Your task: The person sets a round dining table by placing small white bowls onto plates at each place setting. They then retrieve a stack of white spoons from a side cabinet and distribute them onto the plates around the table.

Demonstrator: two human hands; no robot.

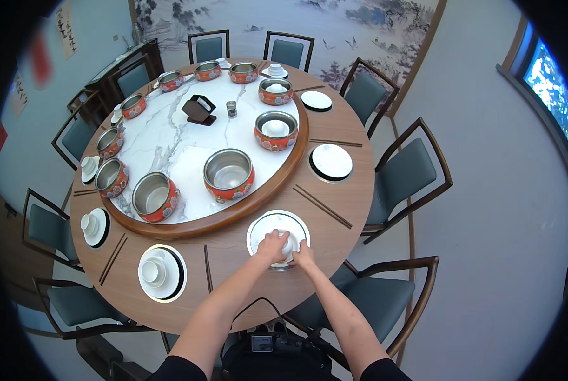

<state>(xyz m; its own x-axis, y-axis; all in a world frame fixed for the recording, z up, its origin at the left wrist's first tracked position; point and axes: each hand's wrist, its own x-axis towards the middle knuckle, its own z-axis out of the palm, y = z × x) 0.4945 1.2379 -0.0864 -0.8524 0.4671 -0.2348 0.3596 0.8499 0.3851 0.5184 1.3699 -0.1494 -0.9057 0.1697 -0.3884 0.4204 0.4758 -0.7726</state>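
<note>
A white plate (260,228) lies at the near right of the round wooden table. Over the white bowl (288,245) on its middle rests my left hand (273,246), fingers spread; whether it grips the bowl is hidden. My right hand (304,255) has its thumb and fingers at the plate's right rim. Farther left, another plate (171,283) carries a small stacked bowl and cup (152,272). Brown chopsticks (323,206) lie to the upper right of my hands, and a second pair (208,268) lies to their left.
A marble turntable (193,147) with a wooden rim holds several red floral pots (229,175), a brown holder (199,109) and a small jar (231,109). White plates (332,161) stand along the right edge. Chairs (405,162) surround the table, one (379,300) close by my right arm.
</note>
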